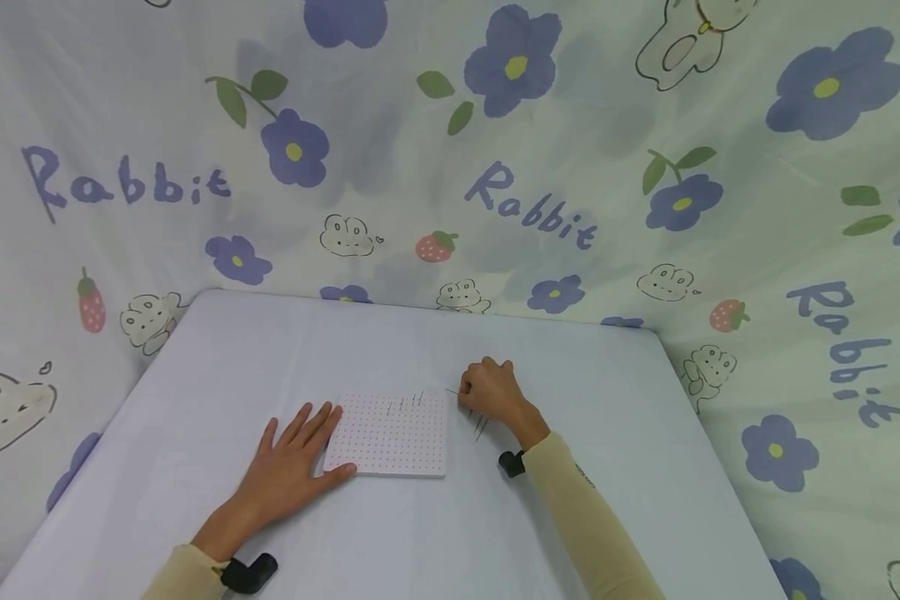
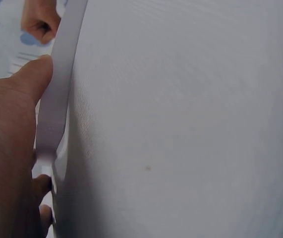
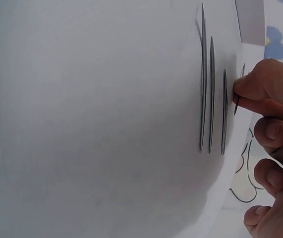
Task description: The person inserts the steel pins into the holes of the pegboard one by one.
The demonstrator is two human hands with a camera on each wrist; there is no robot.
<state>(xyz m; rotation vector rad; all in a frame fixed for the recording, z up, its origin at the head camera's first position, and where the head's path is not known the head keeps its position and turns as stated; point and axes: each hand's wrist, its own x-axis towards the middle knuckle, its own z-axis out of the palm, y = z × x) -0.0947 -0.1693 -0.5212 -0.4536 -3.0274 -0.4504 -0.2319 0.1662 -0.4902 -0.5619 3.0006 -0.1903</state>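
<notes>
A white board (image 1: 390,446) dotted with rows of small holes lies flat on the table. Several thin needles (image 1: 402,406) stand in its far rows. My left hand (image 1: 288,467) rests at the board's left side, fingers spread, thumb on the near left corner; the left wrist view shows the thumb against the board's edge (image 2: 62,84). Just beyond the board's right side, my right hand (image 1: 491,393) pinches a pointed metal needle (image 3: 237,105) between thumb and forefinger, its other fingers curled. Beside that hand, several dark metal needles (image 3: 211,94) of differing lengths lie side by side on the table.
The table has a white cloth (image 1: 420,542). Behind and at both sides hangs a curtain (image 1: 390,183) printed with flowers, rabbits and strawberries. Each wrist wears a black camera mount; the left mount (image 1: 250,573) sits near the table's front.
</notes>
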